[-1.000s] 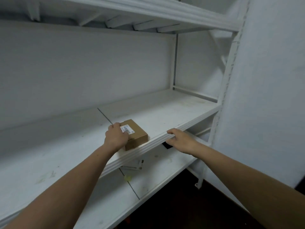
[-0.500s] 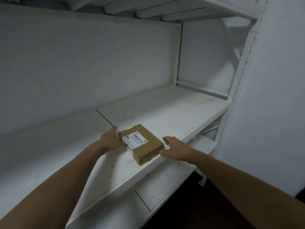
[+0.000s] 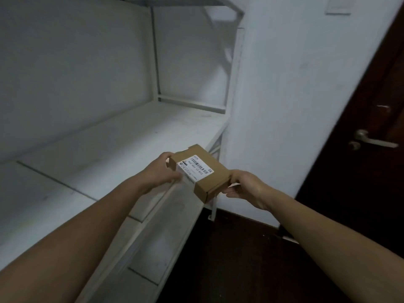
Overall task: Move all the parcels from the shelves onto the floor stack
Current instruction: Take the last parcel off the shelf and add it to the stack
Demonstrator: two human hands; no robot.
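Lifted clear of the white metal shelf (image 3: 131,136) where it lay half a second ago, the small flat brown cardboard parcel (image 3: 215,179) is now in the air just past the shelf's front edge. It is tilted, with its white barcode label (image 3: 195,169) facing up. The left hand (image 3: 159,171) grips the parcel's left end, fingers curled round the far side. The right hand (image 3: 244,186) holds the right end, fingers bent around the near corner. A second white shelf board (image 3: 166,232) runs below the first. To the right stand a white wall (image 3: 284,84) and a dark brown door (image 3: 360,182) with a silver lever handle (image 3: 371,141), above a dark floor (image 3: 229,259).
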